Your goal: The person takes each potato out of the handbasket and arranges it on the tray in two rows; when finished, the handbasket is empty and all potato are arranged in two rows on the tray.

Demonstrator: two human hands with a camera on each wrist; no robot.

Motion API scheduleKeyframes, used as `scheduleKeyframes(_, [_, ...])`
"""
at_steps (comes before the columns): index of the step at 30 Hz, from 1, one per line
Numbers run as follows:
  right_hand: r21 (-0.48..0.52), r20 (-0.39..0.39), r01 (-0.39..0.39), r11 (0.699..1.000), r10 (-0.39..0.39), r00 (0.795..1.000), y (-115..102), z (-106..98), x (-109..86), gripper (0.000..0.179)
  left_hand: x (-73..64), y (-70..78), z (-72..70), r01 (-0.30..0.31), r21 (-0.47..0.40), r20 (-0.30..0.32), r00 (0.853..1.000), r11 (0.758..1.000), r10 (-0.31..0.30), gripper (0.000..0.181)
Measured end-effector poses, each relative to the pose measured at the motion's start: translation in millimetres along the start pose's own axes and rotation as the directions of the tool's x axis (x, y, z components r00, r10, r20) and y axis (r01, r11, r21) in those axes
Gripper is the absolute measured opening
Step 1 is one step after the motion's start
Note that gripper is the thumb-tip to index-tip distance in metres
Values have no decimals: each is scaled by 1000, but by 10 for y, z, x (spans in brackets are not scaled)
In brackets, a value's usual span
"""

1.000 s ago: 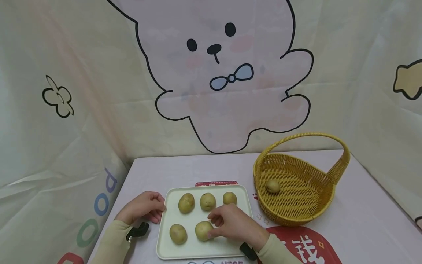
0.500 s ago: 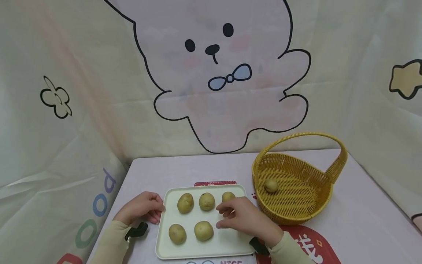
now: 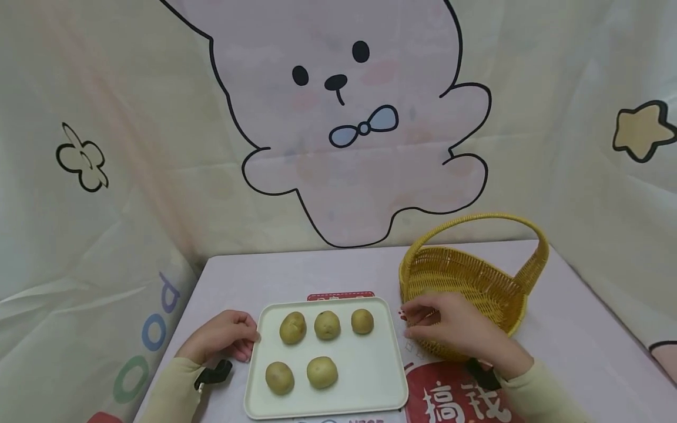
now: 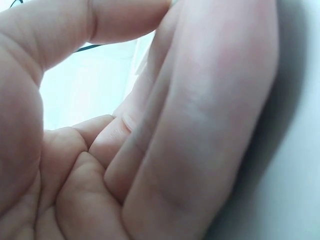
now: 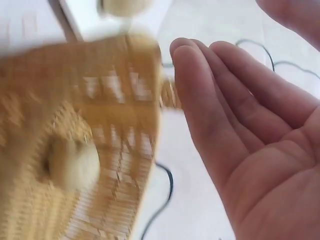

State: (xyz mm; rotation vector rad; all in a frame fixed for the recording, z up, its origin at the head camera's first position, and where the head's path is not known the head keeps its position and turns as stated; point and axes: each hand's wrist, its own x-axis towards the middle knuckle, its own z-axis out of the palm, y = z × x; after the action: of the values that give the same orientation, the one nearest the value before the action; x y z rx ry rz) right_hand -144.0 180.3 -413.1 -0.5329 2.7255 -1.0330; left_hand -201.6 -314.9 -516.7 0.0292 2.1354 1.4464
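Several potatoes lie on a cream tray (image 3: 370, 382): three along the back, with the right-hand back potato (image 3: 362, 322) the smallest, and two in front, one a front potato (image 3: 322, 372) near the middle. My left hand (image 3: 224, 335) is at the tray's left rim, thumb and forefinger closed together on its edge. My right hand (image 3: 457, 326) hovers before the near left side of a yellow wicker basket (image 3: 497, 288), fingers apart from the thumb and nothing between them. One potato (image 5: 75, 165) sits inside the basket in the right wrist view; the hand hides it in the head view.
The basket's tall arched handle (image 3: 486, 217) rises at the table's back right. A red printed patch (image 3: 439, 390) marks the tablecloth (image 3: 254, 276) right of the tray. Cartoon-printed cloth (image 3: 211, 223) hangs behind and at both sides.
My right hand has let go of the front middle potato and moved right, off the tray to the basket. That potato stays on the tray. My left hand keeps its place at the rim.
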Motion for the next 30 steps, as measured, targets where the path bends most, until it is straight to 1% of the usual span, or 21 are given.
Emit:
scheduleKeyframes(5, [-69,-30,-23,997,21,999,93,-271,9,39,-12,13,-19,-3,-3,3,1000,1000,3,17])
scheduleKeyframes(9, [-110,-35,-34,993,30,999,238,-436,95,44,-21,17,-24,-2,-4,4,1000,1000,2,16])
scheduleKeyframes(12, [-111,-24,-40,993,38,999,371,-517,181,47,-23,22,-23,-4,-7,7,1000,1000,4,15])
scheduleKeyframes(17, [-77,12,-57,995,58,998,586,-570,315,44,-15,28,-16,-4,-5,2,1000,1000,4,16])
scheduleKeyframes(24, [-29,55,-111,993,113,992,827,-571,463,49,-27,27,1,6,-17,3,1000,1000,-6,15])
scheduleKeyframes(30, [-5,95,-114,993,114,989,963,-550,537,50,-30,-1,7,3,-23,2,1000,1000,-3,14])
